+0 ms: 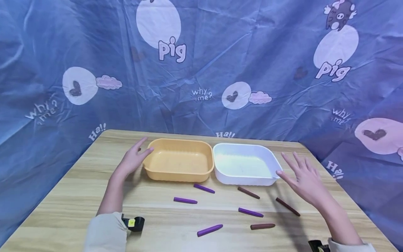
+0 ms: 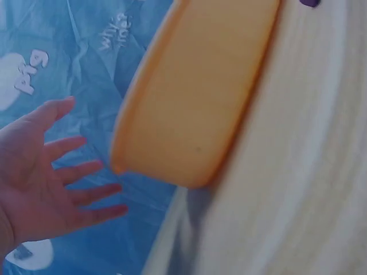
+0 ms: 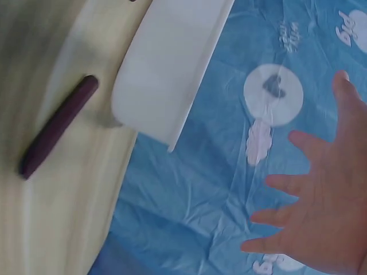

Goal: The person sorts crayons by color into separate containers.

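Note:
Two bins stand side by side on the table: an orange bin on the left and a white bin on the right. Beside the orange bin's left end is my left hand, its fingers spread and holding nothing. My right hand hovers past the white bin's right end, fingers also spread, with nothing in it. Several purple crayons, one of them a purple crayon near the front, lie before the bins. Brown crayons are to the right; a brown crayon shows closest to my right hand in the right wrist view.
The wooden table ends at a back edge just behind the bins. A blue printed cloth hangs behind it and along its sides. The crayons lie scattered apart, including a brown crayon near the front.

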A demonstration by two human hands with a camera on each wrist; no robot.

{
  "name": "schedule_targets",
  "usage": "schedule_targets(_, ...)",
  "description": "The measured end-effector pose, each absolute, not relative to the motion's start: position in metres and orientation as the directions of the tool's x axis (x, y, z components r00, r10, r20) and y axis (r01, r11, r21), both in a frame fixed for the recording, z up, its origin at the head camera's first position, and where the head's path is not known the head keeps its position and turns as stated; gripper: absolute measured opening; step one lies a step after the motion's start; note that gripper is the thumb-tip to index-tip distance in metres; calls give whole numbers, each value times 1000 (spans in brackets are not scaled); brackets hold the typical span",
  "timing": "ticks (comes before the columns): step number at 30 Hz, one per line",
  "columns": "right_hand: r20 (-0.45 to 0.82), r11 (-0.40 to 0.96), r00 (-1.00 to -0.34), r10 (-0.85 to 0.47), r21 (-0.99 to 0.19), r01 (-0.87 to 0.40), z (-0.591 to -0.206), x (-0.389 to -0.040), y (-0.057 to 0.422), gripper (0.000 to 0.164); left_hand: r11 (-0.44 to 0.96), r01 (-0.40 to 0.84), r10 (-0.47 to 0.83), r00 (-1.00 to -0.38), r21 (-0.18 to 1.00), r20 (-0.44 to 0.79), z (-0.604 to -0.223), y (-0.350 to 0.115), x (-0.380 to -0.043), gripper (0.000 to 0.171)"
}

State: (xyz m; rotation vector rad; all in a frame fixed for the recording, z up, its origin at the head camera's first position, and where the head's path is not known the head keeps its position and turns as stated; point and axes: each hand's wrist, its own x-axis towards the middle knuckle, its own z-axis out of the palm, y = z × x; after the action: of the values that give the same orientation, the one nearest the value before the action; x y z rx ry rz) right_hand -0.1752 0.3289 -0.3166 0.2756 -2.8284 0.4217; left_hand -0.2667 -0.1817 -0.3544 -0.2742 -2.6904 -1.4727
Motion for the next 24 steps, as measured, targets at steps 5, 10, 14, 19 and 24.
schedule_targets(5,277,934,-954,-117,-296,-201,-328,-165,341,66,387,123,127,-989,914,80,-365,-188,-270,62)
schedule_targets(10,196,902,-976,-89,-399,-162,-341,-156,351,61,282,51,156,-988,958,7,-369,-189,-272,61)
schedule_targets(14,131,863,-989,-72,-488,-127,-348,-151,359,56,226,13,203,-979,974,-34,-370,-189,-274,61)
schedule_targets(19,138,858,-987,-86,-493,-144,-357,-146,372,46,193,9,231,-972,981,-37,-372,-191,-272,58)
schedule_targets(24,62,829,-985,-162,-532,-170,-369,-140,384,38,183,6,257,-965,983,-42,-372,-192,-271,59)
